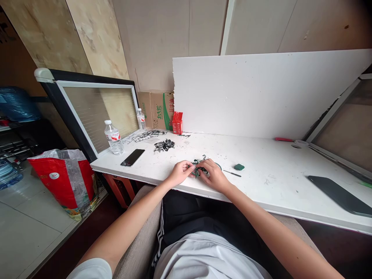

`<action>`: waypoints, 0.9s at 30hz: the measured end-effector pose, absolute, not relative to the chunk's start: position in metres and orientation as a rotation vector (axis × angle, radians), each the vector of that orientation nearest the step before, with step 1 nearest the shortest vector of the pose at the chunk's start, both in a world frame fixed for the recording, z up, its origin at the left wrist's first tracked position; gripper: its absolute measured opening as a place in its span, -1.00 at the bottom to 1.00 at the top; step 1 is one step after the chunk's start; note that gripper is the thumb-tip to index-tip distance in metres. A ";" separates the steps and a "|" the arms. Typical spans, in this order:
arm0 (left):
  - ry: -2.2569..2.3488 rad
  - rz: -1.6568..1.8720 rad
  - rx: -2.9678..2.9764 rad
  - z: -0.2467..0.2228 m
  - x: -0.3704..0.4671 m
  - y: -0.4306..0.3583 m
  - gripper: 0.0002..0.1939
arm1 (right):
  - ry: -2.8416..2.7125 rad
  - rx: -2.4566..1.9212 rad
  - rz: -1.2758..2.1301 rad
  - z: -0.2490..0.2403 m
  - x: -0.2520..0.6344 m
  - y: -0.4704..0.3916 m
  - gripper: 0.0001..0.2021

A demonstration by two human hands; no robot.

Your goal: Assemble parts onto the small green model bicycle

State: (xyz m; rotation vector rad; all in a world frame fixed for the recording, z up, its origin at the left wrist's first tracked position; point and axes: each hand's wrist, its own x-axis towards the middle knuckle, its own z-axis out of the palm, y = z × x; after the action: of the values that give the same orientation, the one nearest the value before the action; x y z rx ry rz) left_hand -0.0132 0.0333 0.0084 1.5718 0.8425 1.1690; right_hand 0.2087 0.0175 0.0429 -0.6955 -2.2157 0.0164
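Observation:
A small green-and-black plastic model point(197, 172) lies at the front part of the desk, between my two hands. A thin curved green rim shows on its right side, and a small grey piece sticks up behind it. My left hand point(181, 172) pinches the model's left side with thumb and forefinger. From the right, my right hand point(213, 176) curls its fingers over the model and covers much of it. Which small part the fingertips press on is too small to make out. Just right of the model lie a thin dark rod point(232, 173) and a dark green lump point(239, 167).
A tangle of black plastic pieces point(164, 145), black part frames point(149, 134) and a phone point(133, 157) lie to the left. Water bottles point(114, 138), a red box point(177, 123) and a cardboard carton point(159, 110) stand behind. A dark flat device point(338, 193) lies far right.

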 end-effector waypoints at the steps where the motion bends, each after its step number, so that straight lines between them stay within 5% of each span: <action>1: 0.841 1.165 1.570 0.008 -0.013 0.034 -0.52 | -2.214 -0.703 0.022 0.043 0.209 0.017 -0.79; 18: 0.858 1.162 1.549 0.013 -0.013 0.031 -0.49 | -2.109 -0.905 0.104 0.057 0.223 0.020 -0.76; 27: 0.873 1.146 1.557 0.014 -0.012 0.028 -0.49 | -2.402 -1.740 0.269 0.098 0.309 0.038 -0.82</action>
State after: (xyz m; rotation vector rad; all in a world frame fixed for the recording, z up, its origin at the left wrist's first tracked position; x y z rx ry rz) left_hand -0.0119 0.0281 0.0145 1.5565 0.8726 1.1461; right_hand 0.3086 0.0382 0.0983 -1.7403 -2.4023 0.2694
